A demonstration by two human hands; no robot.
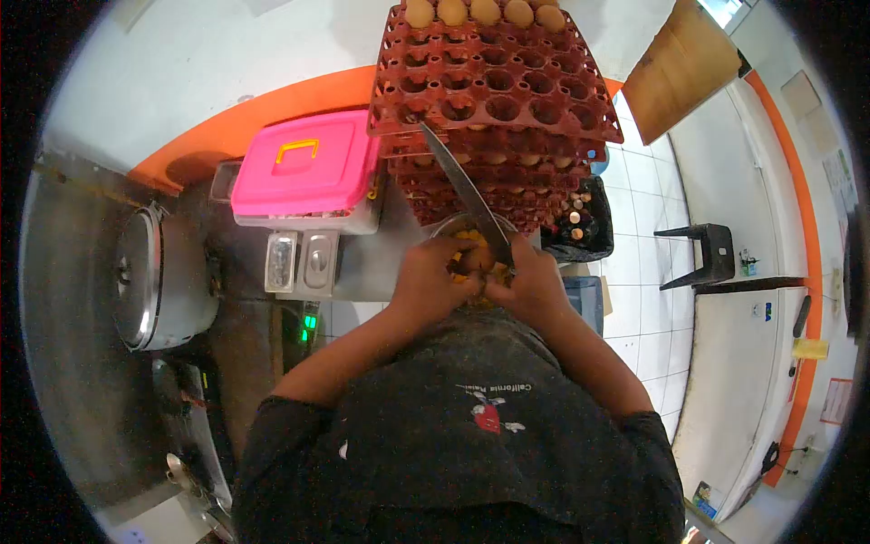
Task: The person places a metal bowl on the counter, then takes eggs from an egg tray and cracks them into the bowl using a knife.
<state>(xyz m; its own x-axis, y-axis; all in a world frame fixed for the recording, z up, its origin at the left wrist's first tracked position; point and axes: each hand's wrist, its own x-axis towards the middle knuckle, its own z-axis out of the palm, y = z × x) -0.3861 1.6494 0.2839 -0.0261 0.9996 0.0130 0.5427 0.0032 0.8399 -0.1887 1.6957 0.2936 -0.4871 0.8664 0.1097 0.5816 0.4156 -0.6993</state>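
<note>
A large knife (464,186) points up and to the left, its handle end in my right hand (533,279), whose fingers are closed. My left hand (433,276) is curled around a small brownish-orange item (475,261) between the two hands; what exactly it is cannot be made out. Under both hands is a round container (446,227) with orange-yellow pieces (469,236) in it, close to my apron. Just beyond stand stacked red egg trays (494,82), with several brown eggs (485,12) in the far row of the top one.
Left of the trays sit a pink-lidded box (304,163) and two small metal containers (319,263). A big metal pot (172,276) stands far left. To the right are a black crate (594,218), a black stool (716,254) and a white fridge (743,381).
</note>
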